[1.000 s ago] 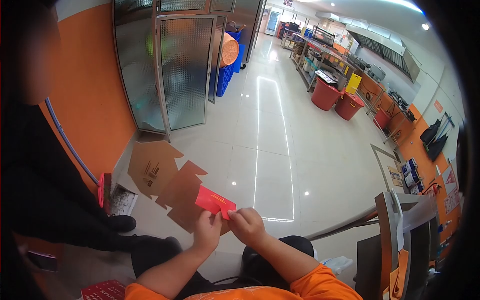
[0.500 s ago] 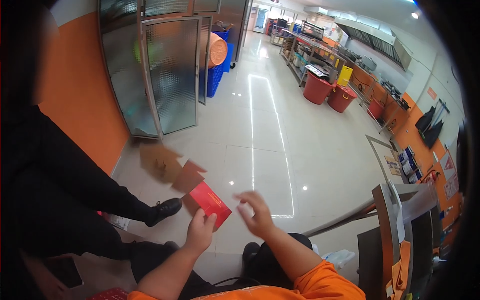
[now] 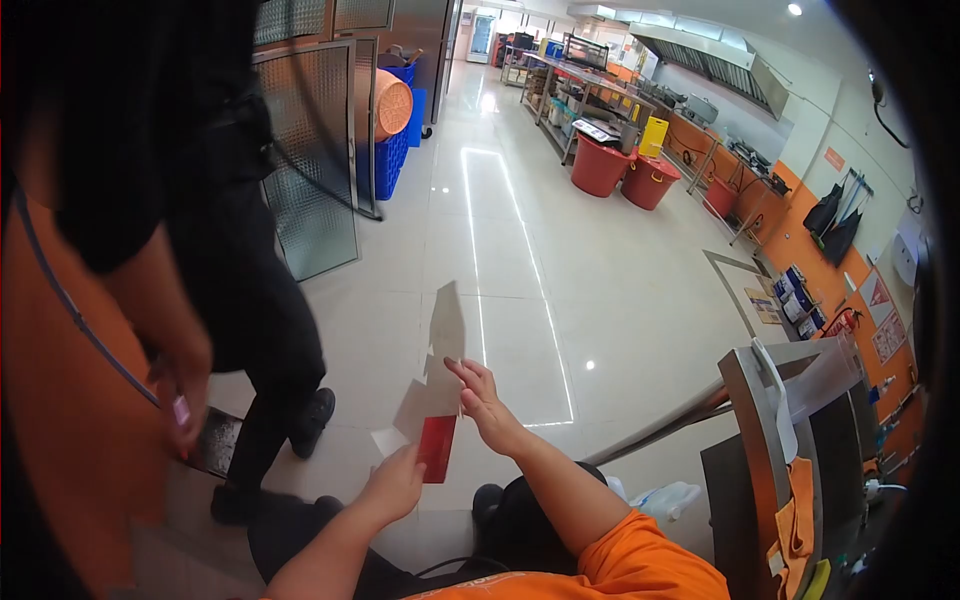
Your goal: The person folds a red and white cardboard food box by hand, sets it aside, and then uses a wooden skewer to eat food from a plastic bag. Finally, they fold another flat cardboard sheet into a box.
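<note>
A partly folded cardboard carton (image 3: 437, 450) with a red panel and pale grey flaps is in front of my body, above the floor. My left hand (image 3: 393, 487) grips its lower left part, beside the red panel. At the upper right edge is my right hand (image 3: 487, 408), its fingers and thumb closed about the rim of a pale flap. The long upper flap (image 3: 447, 325) points away from me. My left fingertips are partly hidden by the carton.
Close on the left stands a person in black (image 3: 235, 230), one hand lowered. A metal-framed stand (image 3: 745, 400) with an orange cloth (image 3: 795, 520) is at my right. A plastic bag (image 3: 668, 498) lies by my leg. Red tubs (image 3: 603, 170) stand farther off.
The carton has turned more upright, its pale side now showing instead of brown. My right hand has come onto its edge. The person at left has shifted, and my view has swung slightly right.
</note>
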### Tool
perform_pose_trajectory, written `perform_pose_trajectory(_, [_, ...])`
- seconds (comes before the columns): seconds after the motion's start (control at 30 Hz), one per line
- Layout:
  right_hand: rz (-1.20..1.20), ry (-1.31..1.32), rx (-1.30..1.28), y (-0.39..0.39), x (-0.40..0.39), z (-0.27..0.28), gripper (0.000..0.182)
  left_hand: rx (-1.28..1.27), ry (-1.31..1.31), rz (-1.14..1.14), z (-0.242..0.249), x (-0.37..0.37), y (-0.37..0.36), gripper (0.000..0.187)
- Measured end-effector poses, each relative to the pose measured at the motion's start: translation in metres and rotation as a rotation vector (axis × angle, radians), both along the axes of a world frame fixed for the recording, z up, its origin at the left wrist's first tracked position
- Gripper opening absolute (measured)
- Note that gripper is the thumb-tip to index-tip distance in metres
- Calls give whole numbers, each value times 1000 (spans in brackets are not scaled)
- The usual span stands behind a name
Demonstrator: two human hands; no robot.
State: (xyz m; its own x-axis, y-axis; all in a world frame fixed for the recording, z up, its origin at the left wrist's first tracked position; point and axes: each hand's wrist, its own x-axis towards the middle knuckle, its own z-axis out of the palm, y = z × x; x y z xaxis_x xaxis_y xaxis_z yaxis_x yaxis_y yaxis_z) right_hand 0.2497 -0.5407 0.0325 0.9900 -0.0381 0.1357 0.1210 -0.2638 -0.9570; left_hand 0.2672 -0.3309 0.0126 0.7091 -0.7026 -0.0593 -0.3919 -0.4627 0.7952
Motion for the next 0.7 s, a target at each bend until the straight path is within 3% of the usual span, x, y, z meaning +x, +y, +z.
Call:
perform_pose_trajectory(0.13, [118, -47, 28, -9, 2, 8, 49, 172, -56, 43, 16, 2, 4, 27])
perform_pose_trajectory(0.43, [-43, -177, -269, 4, -1, 11, 25, -287, 91, 341, 11, 14, 12, 22])
perform_pose_trajectory(0.57, [-109, -164, -311, 10, 0, 7, 26, -252, -155, 325, 10, 16, 12, 19])
perform_pose_trajectory(0.63, [-130, -186, -364, 16, -2, 1, 26, -218, -118, 334, 14, 14, 11, 19])
perform_pose_trajectory(0.7, [-198, -238, -593, 21, -2, 9, 25, -211, -114, 320, 20, 13, 9, 19])
